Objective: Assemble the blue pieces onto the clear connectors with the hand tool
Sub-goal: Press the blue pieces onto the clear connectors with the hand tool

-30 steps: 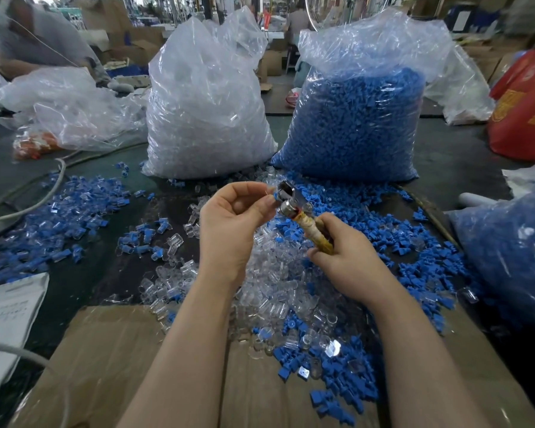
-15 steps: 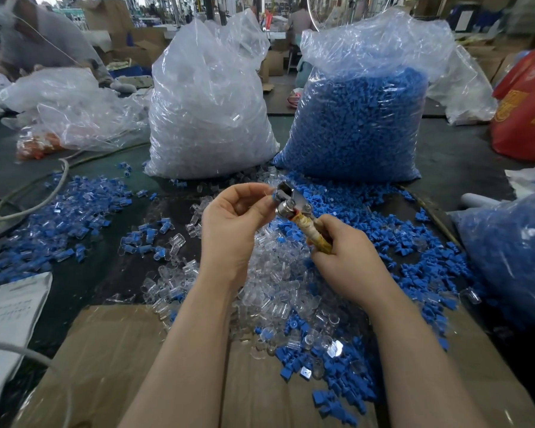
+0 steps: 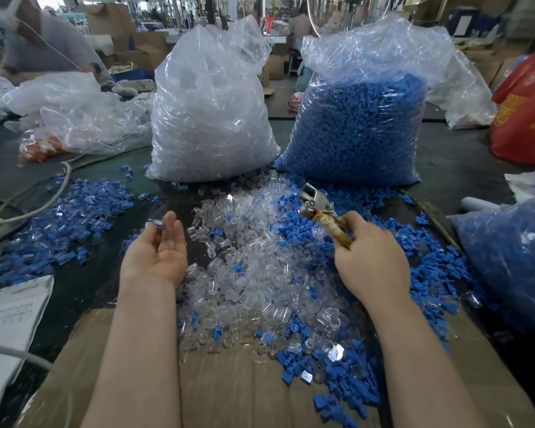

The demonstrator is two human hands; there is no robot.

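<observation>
while the right hand (image 3: 374,261) grips the hand tool (image 3: 322,211), left hand (image 3: 155,251) lies palm-up, fingers (image 3: 169,222) relaxed.

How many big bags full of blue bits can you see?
2. One bag of blue pieces stands behind the loose pile, beside the bag of clear connectors. Another blue-filled bag lies at the right edge, partly cut off.

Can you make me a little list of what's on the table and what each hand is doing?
left hand: open, palm up, a small blurred blue-and-clear piece at its fingertips
right hand: grips the hand tool by its handle
middle pile: clear connectors
loose blue pieces: scattered at right
far left pile: blue and clear mixed
back bags: clear bag, blue bag
</observation>
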